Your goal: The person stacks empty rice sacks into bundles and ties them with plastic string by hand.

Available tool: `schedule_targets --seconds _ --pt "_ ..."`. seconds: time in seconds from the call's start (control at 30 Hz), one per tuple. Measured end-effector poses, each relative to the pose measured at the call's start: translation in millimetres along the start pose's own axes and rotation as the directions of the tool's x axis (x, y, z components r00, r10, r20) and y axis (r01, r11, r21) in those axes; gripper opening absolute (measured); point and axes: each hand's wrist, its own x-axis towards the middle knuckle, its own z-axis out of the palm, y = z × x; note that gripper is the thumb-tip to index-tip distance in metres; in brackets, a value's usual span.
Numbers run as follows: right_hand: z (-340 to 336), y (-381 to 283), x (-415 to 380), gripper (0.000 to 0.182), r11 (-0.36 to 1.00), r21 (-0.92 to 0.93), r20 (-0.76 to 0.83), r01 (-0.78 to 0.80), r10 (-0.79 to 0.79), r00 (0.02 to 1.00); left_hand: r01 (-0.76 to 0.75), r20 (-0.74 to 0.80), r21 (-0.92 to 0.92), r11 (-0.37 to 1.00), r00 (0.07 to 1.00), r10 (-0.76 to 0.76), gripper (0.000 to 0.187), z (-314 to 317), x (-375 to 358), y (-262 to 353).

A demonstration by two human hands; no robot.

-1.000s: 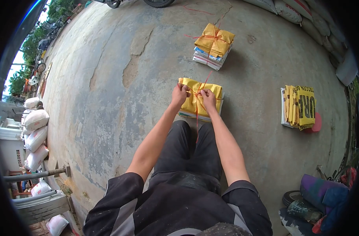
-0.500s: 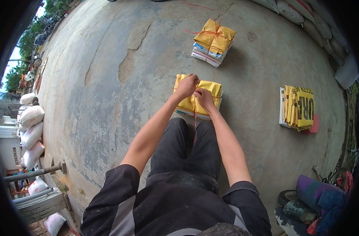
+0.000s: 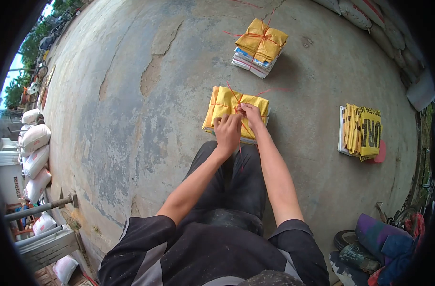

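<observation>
A bundle of folded yellow sacks (image 3: 222, 97) lies on the floor in front of my knees, with paler layers beneath. Red string (image 3: 232, 90) crosses its top, with loose ends sticking out to the far side and right and others hanging toward my legs. My right hand (image 3: 251, 115) is closed at the middle of the bundle, pinching the string at the crossing. Just nearer to me and to the left, my left hand (image 3: 228, 129) has curled fingers, closed at the string beside the right fingertips. The exact grip of its fingertips is partly hidden.
Farther ahead stands another bundle (image 3: 263, 40) tied with red string. To the right is a stack of yellow printed sacks (image 3: 365, 131) with a pink piece beside it. Filled white sacks (image 3: 36, 159) line the left; more sacks (image 3: 355, 14) stand at upper right. Cloth items (image 3: 384, 238) lie lower right.
My left hand has moved from the far side of the crossing to the near side. The right hand has shifted slightly up and right. Loose string ends now show beyond the bundle.
</observation>
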Motion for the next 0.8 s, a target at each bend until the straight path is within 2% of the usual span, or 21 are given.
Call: schedule_targets --seconds 0.03,0.07,0.13,0.17,0.3,0.37,0.47,0.57,0.7,0.77,0.8 --pt "-1 -1 1 0.018 1.0 0.0 0.007 -0.014 0.014 1.0 0.184 0.223 -0.093 0.979 0.962 -0.16 0.017 15 -3 -6" --pt "-3 -2 1 0.018 1.0 -0.001 0.012 -0.028 0.028 1.0 0.188 0.22 -0.098 0.977 0.962 -0.163 0.017 31 -6 -14" --pt "-2 -7 -5 0.017 0.999 0.004 -0.002 -0.054 0.054 0.999 0.315 0.198 -0.042 0.948 0.933 -0.301 0.019 54 -4 -22" --pt "-2 -7 -6 0.017 0.998 0.042 0.002 -0.053 0.053 0.999 0.349 0.272 -0.058 0.935 0.907 -0.322 0.02 59 -2 -23" --pt "5 0 -2 0.017 0.989 0.144 -0.02 -0.015 0.018 1.0 0.408 0.297 0.009 0.913 0.871 -0.392 0.02 68 3 -16" --pt "7 2 -4 0.018 0.976 0.218 -0.044 -0.007 0.017 0.999 0.474 0.204 -0.015 0.88 0.863 -0.461 0.02 74 1 -11" --pt "11 -1 -9 0.018 0.978 0.207 -0.087 0.026 -0.008 0.996 0.514 0.121 -0.076 0.854 0.855 -0.504 0.02 73 1 -2" --pt "13 -5 -16 0.017 0.978 0.21 -0.081 0.005 0.012 0.997 0.599 0.131 -0.11 0.793 0.8 -0.585 0.02 69 7 5" --pt "4 11 -7 0.015 0.981 0.189 -0.121 0.045 -0.022 0.992 0.613 0.168 -0.071 0.787 0.785 -0.596 0.023 78 10 -1" --pt "6 12 -14 0.015 0.987 0.072 -0.304 0.145 -0.116 0.945 0.746 0.315 -0.017 0.665 0.636 -0.705 0.026 79 16 -5" --pt "6 10 -19 0.015 0.987 0.074 -0.305 0.144 -0.116 0.945 0.746 0.316 -0.016 0.666 0.636 -0.704 0.026 80 18 -8"
